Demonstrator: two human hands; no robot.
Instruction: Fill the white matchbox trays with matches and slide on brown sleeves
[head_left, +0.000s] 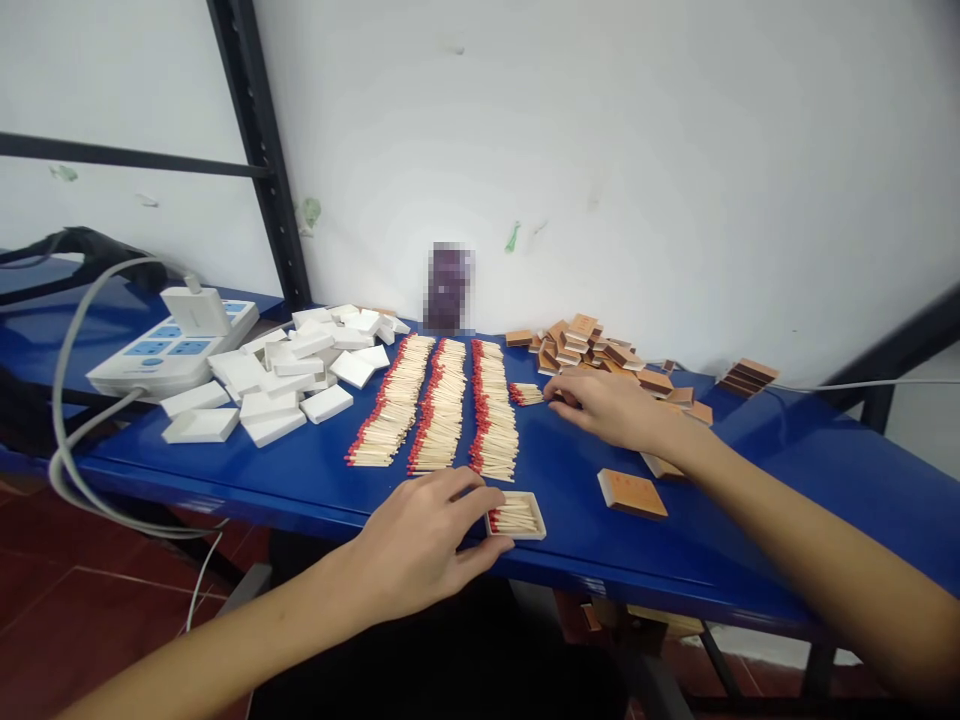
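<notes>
My left hand (pixel 424 540) rests on the blue table (pixel 315 470) near its front edge, with thumb and fingers pinched on a small white tray (pixel 517 516) filled with red-tipped matches. My right hand (pixel 604 405) reaches further back. Its fingers lie curled on the table beside a small bunch of matches (pixel 526 393), by the pile of brown matchbox sleeves (pixel 581 345). Three long rows of matches (pixel 442 415) lie between my hands. One brown sleeve (pixel 631 493) lies flat to the right of the tray.
A heap of empty white trays (pixel 289 375) sits at the left. Beyond it are a white power strip (pixel 176 345) with a plug and a grey cable (pixel 71 430). A black shelf upright (pixel 259 150) and a white wall stand behind. More brown sleeves (pixel 746 377) lie at the right.
</notes>
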